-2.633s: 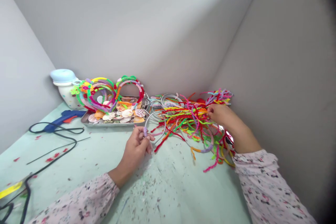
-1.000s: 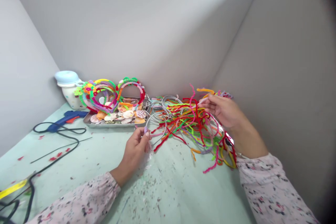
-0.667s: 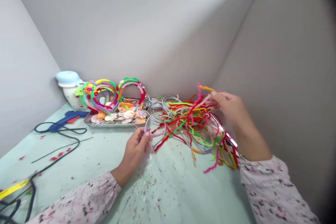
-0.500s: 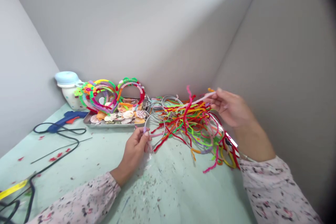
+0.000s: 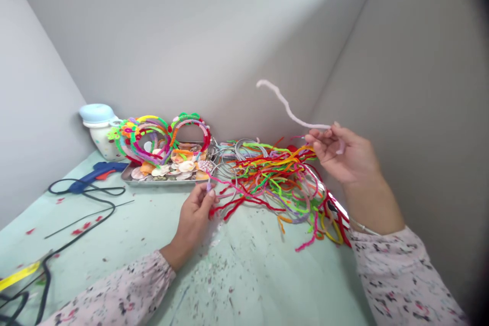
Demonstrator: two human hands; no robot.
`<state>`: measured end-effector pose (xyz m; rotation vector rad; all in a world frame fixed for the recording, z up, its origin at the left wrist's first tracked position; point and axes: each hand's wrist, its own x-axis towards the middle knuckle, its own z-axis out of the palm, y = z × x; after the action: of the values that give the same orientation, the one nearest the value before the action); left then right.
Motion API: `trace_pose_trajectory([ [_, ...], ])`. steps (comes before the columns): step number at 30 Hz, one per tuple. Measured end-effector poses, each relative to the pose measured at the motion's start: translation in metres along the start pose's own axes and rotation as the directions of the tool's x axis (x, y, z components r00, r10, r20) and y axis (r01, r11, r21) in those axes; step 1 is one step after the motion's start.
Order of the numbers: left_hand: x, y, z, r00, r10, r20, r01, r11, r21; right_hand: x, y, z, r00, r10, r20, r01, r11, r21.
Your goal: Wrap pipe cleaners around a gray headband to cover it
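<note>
My right hand [image 5: 346, 155] is raised above a tangled pile of coloured pipe cleaners [image 5: 282, 183] and pinches a pale pink pipe cleaner [image 5: 290, 112], whose free end curls up to the left. My left hand [image 5: 194, 214] rests on the pale green table [image 5: 153, 244] and is closed on the purple-tipped end of a thin grey headband hoop [image 5: 225, 181]. That hoop lies against the left edge of the pile.
A metal tray [image 5: 166, 175] of seashells stands at the back, with decorated pipe-cleaner headbands [image 5: 160, 135] propped in it. A white jar with a blue lid [image 5: 97, 130] sits far left, beside a blue glue gun [image 5: 93, 172] and its black cord [image 5: 76, 214]. Grey walls close in behind and on the right.
My right hand has pulled one pale pink pipe cleaner free of the pile and lifted it upward. My left hand has kept its hold on the hoop in the same place.
</note>
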<state>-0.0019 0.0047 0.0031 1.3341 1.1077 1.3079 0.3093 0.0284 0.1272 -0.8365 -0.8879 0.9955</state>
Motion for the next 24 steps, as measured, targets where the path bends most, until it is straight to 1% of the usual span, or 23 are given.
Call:
trace_pose_trajectory([
  [2,0.001,-0.001,-0.001,0.999,0.033,-0.035,-0.033,0.999,-0.002,-0.003,-0.001,0.003,0.995,0.059,0.082,-0.056,0.998,-0.038],
  [5,0.002,-0.001,-0.003,0.993,0.084,-0.088,-0.085,0.996,-0.005,-0.007,0.001,0.007,0.967,0.122,0.222,-0.094,0.987,-0.131],
  [6,0.002,0.000,-0.003,0.991,0.095,-0.099,-0.095,0.995,0.001,-0.008,0.003,0.008,0.956,0.150,0.251,-0.104,0.977,-0.187],
  [8,0.001,0.002,-0.003,0.989,0.105,-0.103,-0.103,0.994,0.021,-0.009,0.006,0.012,0.941,0.204,0.270,-0.116,0.944,-0.309],
  [9,0.001,0.003,-0.002,0.989,0.105,-0.100,-0.103,0.994,0.025,-0.010,0.007,0.013,0.937,0.220,0.272,-0.113,0.926,-0.360],
  [11,-0.001,0.004,-0.001,0.992,0.093,-0.080,-0.092,0.996,0.010,-0.012,0.009,0.016,0.916,0.251,0.312,-0.114,0.910,-0.398],
  [14,-0.002,0.004,0.000,0.999,0.054,-0.008,-0.054,0.998,-0.044,-0.015,0.012,0.016,0.856,0.322,0.406,-0.141,0.898,-0.416],
  [16,-0.002,0.002,0.000,0.999,0.043,0.025,-0.041,0.997,-0.062,-0.016,0.014,0.015,0.815,0.373,0.444,-0.143,0.871,-0.470],
  [18,-0.002,0.001,-0.001,0.998,0.049,0.038,-0.046,0.997,-0.066,-0.018,0.016,0.016,0.768,0.432,0.473,-0.104,0.813,-0.573],
  [21,-0.003,0.002,-0.002,0.996,0.049,0.074,-0.044,0.996,-0.072,-0.023,0.019,0.024,0.696,0.504,0.512,0.041,0.684,-0.729],
  [23,-0.004,0.004,-0.002,0.993,0.031,0.111,-0.022,0.996,-0.083,-0.028,0.021,0.033,0.653,0.528,0.544,0.148,0.614,-0.775],
  [24,-0.004,0.005,-0.001,0.992,0.022,0.125,-0.011,0.996,-0.088,-0.030,0.023,0.037,0.637,0.546,0.544,0.171,0.588,-0.790],
])
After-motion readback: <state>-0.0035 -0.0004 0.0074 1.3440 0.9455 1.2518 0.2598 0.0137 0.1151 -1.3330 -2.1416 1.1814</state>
